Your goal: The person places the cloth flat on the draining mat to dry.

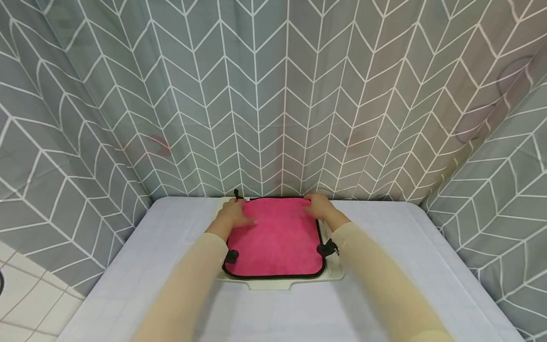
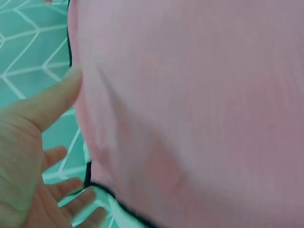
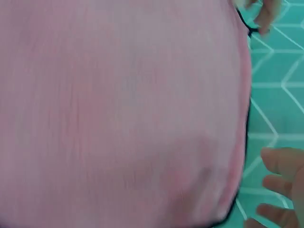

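A bright pink seat cushion [image 1: 275, 242] with black piping lies flat on a cream-coloured board [image 1: 269, 285] on the table. My left hand [image 1: 232, 214] is at its far left corner, thumb reaching over the pink fabric. In the left wrist view the thumb meets the cushion's side and the other fingers are spread. At the far right corner is my right hand [image 1: 321, 209], its fingers spread beside the edge in the right wrist view. Black ties stick out near the corners: a left tie [image 1: 231, 257], a right tie [image 1: 327, 248] and a far left tie [image 1: 236, 193].
A white cloth covers the table [image 1: 141, 266]. Behind its far edge hangs a grey curtain [image 1: 273, 118] with white chevron lines, which also runs down both sides. Pale floor tiles [image 1: 30, 299] show at the lower left.
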`<state>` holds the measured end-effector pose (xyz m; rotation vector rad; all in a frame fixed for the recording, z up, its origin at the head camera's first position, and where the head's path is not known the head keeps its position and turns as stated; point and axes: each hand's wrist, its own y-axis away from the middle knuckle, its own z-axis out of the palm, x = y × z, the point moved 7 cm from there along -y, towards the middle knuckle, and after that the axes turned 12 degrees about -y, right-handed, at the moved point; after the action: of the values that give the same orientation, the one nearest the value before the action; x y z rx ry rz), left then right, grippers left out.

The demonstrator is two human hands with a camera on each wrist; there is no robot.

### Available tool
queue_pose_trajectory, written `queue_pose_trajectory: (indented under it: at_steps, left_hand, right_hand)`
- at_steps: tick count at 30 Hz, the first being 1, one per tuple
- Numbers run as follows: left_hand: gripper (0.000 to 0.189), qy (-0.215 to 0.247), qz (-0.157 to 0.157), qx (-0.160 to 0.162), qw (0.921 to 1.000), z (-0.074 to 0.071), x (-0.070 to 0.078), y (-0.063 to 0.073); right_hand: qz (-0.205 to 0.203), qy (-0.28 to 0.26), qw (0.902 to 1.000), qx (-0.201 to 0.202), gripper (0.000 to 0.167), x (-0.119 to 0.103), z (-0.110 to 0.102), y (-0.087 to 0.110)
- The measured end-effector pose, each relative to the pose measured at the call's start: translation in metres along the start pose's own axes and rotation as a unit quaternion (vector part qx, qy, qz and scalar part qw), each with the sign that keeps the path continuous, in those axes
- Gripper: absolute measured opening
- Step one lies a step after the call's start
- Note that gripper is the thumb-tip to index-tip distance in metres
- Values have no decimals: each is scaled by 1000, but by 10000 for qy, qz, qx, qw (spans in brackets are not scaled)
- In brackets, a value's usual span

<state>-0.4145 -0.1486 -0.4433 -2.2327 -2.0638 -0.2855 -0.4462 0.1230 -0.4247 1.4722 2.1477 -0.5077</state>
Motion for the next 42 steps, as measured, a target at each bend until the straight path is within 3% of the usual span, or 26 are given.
queue_pose_trajectory:
  at_steps: [4, 8, 12, 18, 25, 33, 38, 42]
  left_hand:
    - [95, -113, 120, -116, 9998, 14, 21, -3]
    - [98, 135, -55, -291, 9995, 24, 32, -7]
    - [100, 180, -375, -442, 9982, 30, 31, -8]
    - [97, 75, -497, -541, 9973, 31, 27, -9]
    - [99, 45, -741, -569, 9956, 28, 18, -3]
    - [100, -116, -653, -884, 9939, 20, 8, 2]
    - [105, -114, -179, -1269, 9917, 13, 8, 11]
    - [111, -69, 1, -1601, 9871, 15, 3, 21]
  right_hand:
    - [49, 363, 9992, -140, 60, -14, 25, -5]
    - [358, 586, 9966, -451, 74, -17, 45, -7]
    - [593, 509, 9951, -613, 82, -12, 53, -8]
    - [1052, -36, 9925, -626, 81, 1, 47, -4]
    - [1359, 45, 9890, -583, 79, 18, 46, 1]
    - [993, 499, 9919, -610, 79, 10, 36, 4]
    - [473, 522, 9921, -1037, 81, 1, 39, 5]
    - [460, 489, 9879, -1400, 87, 2, 46, 9]
